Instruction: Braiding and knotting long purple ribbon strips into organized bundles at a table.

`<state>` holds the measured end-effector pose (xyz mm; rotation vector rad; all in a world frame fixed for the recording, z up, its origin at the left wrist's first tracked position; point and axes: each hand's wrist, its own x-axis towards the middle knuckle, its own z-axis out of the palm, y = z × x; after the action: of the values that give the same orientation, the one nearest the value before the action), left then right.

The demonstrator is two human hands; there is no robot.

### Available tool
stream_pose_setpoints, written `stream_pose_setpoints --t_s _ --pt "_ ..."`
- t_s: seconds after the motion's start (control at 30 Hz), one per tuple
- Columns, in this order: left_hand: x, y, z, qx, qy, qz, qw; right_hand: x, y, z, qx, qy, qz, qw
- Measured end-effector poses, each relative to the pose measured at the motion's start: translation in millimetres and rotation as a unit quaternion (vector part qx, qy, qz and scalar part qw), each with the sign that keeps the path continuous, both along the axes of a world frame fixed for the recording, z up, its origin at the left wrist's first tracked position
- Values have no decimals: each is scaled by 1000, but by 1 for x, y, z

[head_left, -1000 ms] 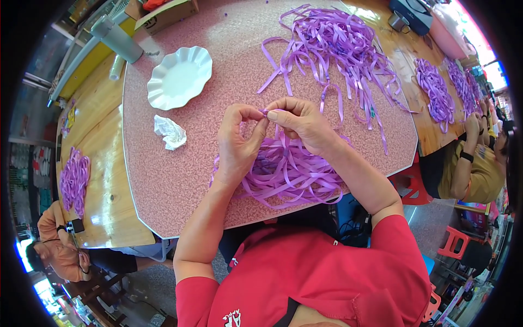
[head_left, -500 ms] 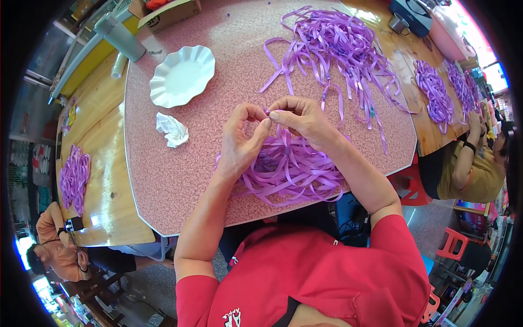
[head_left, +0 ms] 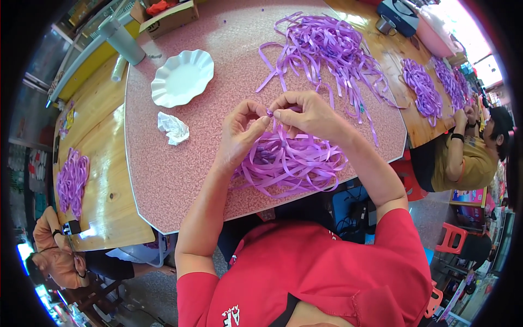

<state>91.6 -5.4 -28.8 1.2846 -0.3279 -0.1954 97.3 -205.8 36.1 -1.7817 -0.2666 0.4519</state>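
Both hands meet above a heap of purple ribbons (head_left: 297, 166) near the table's front edge. My left hand (head_left: 242, 128) pinches a purple ribbon (head_left: 275, 121) between thumb and forefinger. From the other side, my right hand (head_left: 305, 114) grips the same ribbon, its fingertips almost touching the left ones. A small darker purple bit shows where the fingertips come together; its shape is too small to make out. The ribbon hangs down from the fingers toward the heap. A larger purple ribbon pile (head_left: 327, 46) lies farther off to the right, with loose ends trailing toward me.
On the pink speckled table (head_left: 174, 201) are a white scalloped dish (head_left: 182, 79), a crumpled tissue (head_left: 173, 128), a grey-green bottle (head_left: 121, 41) and a cardboard box (head_left: 170, 19). Ribbon bundles (head_left: 422, 90) lie on the side tables. A person sits at each side.
My hands keep their pinch at nearly the same spot, with the right fingers shifted slightly. The whole view has moved a little. The person at right has raised their hands.
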Motion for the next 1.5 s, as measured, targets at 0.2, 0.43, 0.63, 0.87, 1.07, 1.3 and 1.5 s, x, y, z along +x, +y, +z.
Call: stream_pose_setpoints --t_s 0.2,0.43,0.63,0.87,1.07,1.3,1.5 --pt "-1 -4 -2 -7 -18 -3 1000 7 -6 -5 -75 -93 25 993" --pt "-2 -7 -1 -16 -11 -11 1000 -3 -3 6 -150 -138 7 979" --pt "-2 -8 -3 -42 -5 -17 999 -5 -5 7 -155 -136 -10 978" --pt "-4 -8 -2 -31 -10 -32 999 -5 -8 4 -176 -168 22 970" --pt "-4 -8 -2 -41 4 -35 999 -8 -7 1 -180 -218 2 959" --pt "-5 -8 -1 -46 1 -35 998 -12 -8 5 -174 -161 -9 971" --pt "-6 -8 2 -57 2 -39 998 -12 -10 0 -127 -168 -5 978"
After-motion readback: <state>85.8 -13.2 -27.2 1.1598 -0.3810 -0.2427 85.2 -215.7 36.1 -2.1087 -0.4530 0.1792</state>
